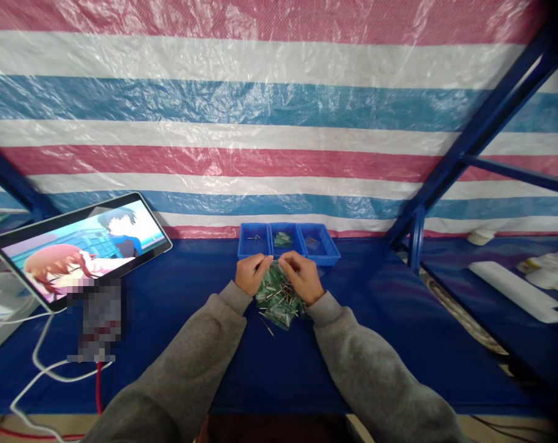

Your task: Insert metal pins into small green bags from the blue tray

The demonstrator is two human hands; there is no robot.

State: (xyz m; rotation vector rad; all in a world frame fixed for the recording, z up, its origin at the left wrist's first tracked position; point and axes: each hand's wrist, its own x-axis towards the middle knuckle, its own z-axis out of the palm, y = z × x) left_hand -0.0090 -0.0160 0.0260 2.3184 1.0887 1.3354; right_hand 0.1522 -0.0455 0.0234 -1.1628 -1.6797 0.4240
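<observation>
My left hand [251, 273] and my right hand [302, 277] are close together over a pile of small green parts and thin metal pins [279, 303] on the blue table. Both hands have their fingers pinched toward each other at the top of the pile, on something too small to make out. Just behind the hands stand three small blue trays [288, 243]: the left one holds a few pins, the middle one holds green parts, and the contents of the right one are unclear. Grey sleeves cover both forearms.
A tablet [82, 243] showing a cartoon leans at the left, with white and red cables [48, 369] trailing below it. A blue metal rack frame [449, 166] rises at the right, with white objects [518, 289] beyond it. A striped tarp hangs behind.
</observation>
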